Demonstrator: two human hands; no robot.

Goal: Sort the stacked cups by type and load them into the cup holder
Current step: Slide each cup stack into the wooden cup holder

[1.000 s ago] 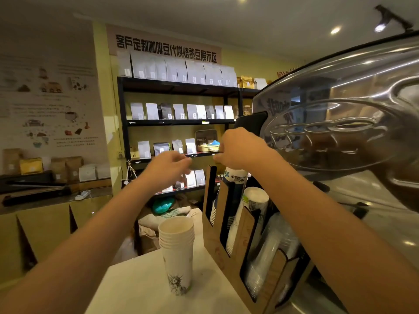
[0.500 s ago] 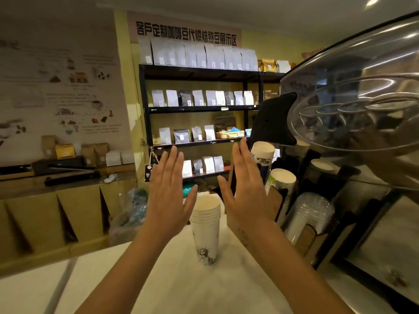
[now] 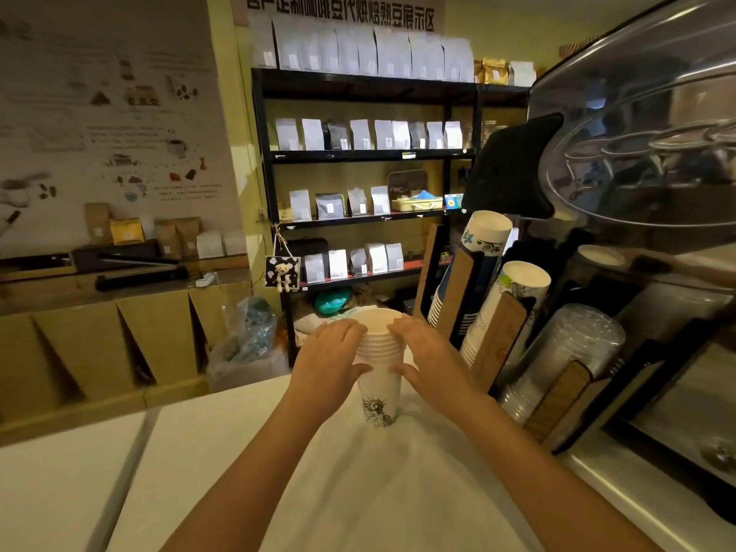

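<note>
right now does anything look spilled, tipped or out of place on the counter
Nothing spilled or tipped. The white paper cup stack stands upright on the counter between the left hand and right hand, not yet in the cup holder beside it.

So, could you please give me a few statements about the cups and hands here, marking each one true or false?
1. Both hands are around the paper cup stack on the counter. True: left hand, right hand.
2. The stack lies on its side. False: it stands upright, mouth up.
3. The cup holder is right of the stack. True.
4. The holder is empty. False: it holds paper cups and clear plastic cups.
5. The bottom cup bears a printed figure. True.
</note>
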